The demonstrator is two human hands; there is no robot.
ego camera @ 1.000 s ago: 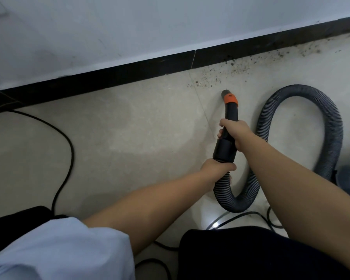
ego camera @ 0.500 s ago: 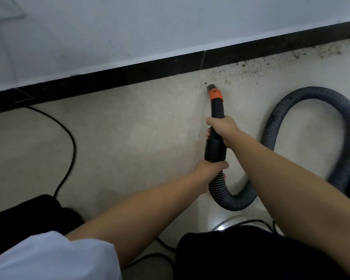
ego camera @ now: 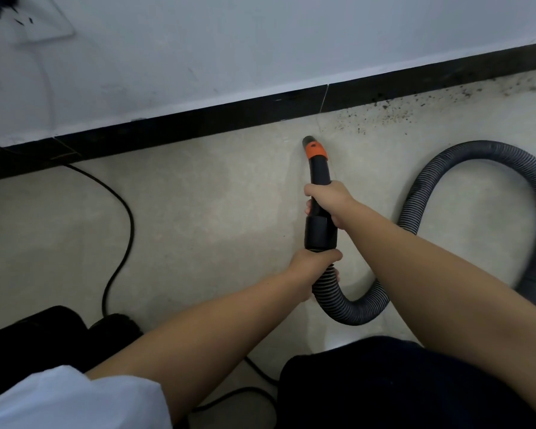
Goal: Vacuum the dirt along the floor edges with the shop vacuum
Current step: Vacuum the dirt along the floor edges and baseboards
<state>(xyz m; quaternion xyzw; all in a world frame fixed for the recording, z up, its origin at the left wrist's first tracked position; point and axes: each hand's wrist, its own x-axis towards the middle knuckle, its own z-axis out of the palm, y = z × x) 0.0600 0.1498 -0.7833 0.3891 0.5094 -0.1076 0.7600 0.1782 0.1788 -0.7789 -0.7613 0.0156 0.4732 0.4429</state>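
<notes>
I have both hands on the vacuum wand (ego camera: pixel 319 193), which I take as my landmark. My right hand (ego camera: pixel 330 201) wraps its grip round the black tube partway along the wand, fingers curled about it. My left hand (ego camera: pixel 314 266) closes its grip just behind the wand's thick collar, where the ribbed grey hose (ego camera: pixel 421 193) joins it. The wand points away from me toward the wall, its orange band (ego camera: pixel 315 150) near the tip and the dark nozzle mouth (ego camera: pixel 307 139) resting at or just above the pale floor (ego camera: pixel 205 205); I cannot tell which.

Beyond the nozzle runs the black baseboard (ego camera: pixel 198 126) under a white wall (ego camera: pixel 260 41). The dirt (ego camera: pixel 393 114) lies as dark specks along the floor edge beyond and to the right of the wand tip, near it but not under it, thickening toward the far right. From the wand's rear the hose curves under my right forearm, then loops up in a wide arch to the right of the wand.

Left of the wand, well apart, a black power cord (ego camera: pixel 127 212) snakes across the floor and climbs to a wall socket (ego camera: pixel 42 21) at the upper left. A white sleeve (ego camera: pixel 59 400) covers my left upper arm.
</notes>
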